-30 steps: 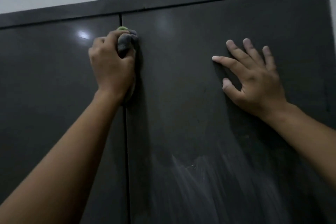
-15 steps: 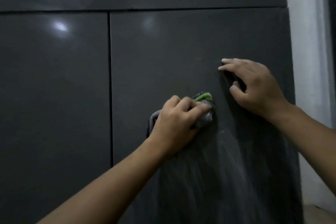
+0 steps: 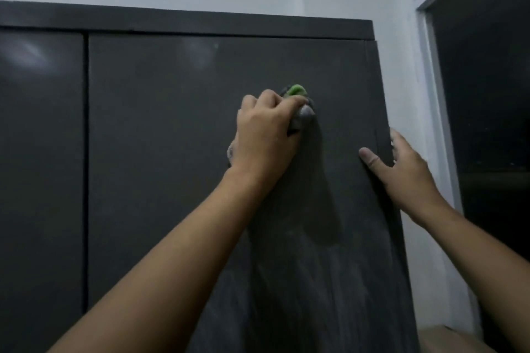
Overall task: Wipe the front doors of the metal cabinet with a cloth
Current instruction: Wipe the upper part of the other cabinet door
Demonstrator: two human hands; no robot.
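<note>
Head view: the left door (image 3: 40, 152) is dark and glossy, with a thin seam at its right. The left hand (image 3: 263, 135) clenches a bunched grey-green cloth (image 3: 304, 114) against the upper right door (image 3: 172, 152), pale streaks below. The right hand (image 3: 401, 169) is spread, thumb flat on the face, fingers past the outer edge, with a narrow wall (image 3: 407, 94) beyond.
</note>
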